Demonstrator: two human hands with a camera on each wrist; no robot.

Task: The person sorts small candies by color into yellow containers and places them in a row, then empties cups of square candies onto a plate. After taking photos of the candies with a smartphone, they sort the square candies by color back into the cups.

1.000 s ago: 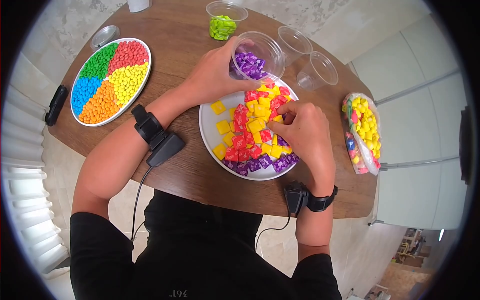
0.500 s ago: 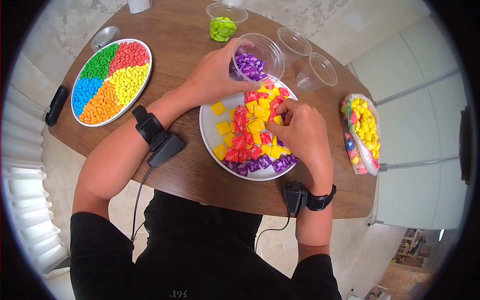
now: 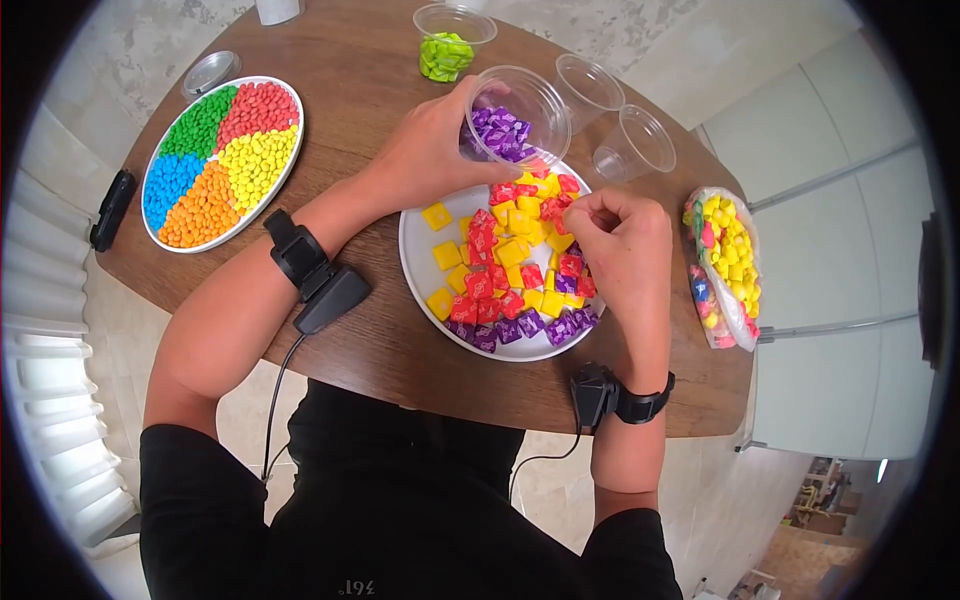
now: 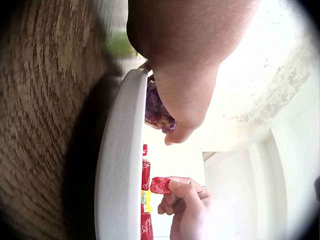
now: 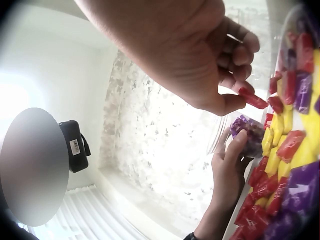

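Observation:
My left hand (image 3: 432, 148) grips a clear cup (image 3: 548, 112) of purple wrapped candies (image 3: 497, 133), tilted over the far rim of a white plate (image 3: 412, 262). Red, yellow and purple wrapped candies lie mixed on that plate. Over its right side, my right hand (image 3: 632, 255) pinches one red candy between thumb and fingertips; the right wrist view shows this red candy (image 5: 253, 98) clearly, as does the left wrist view, where the right hand (image 4: 189, 207) holds it (image 4: 160, 185) just off the plate.
At the left stands a plate (image 3: 150, 222) of small candies sorted by colour. A cup with green candies (image 3: 444, 57) and two empty clear cups (image 3: 588, 85) (image 3: 634, 142) stand behind. A bag of yellow and pink pieces (image 3: 733, 255) lies at the right.
My right hand has moved slightly right and away from the middle of the plate, uncovering red and purple candies at its right side. My left hand and the cup have stayed nearly still.

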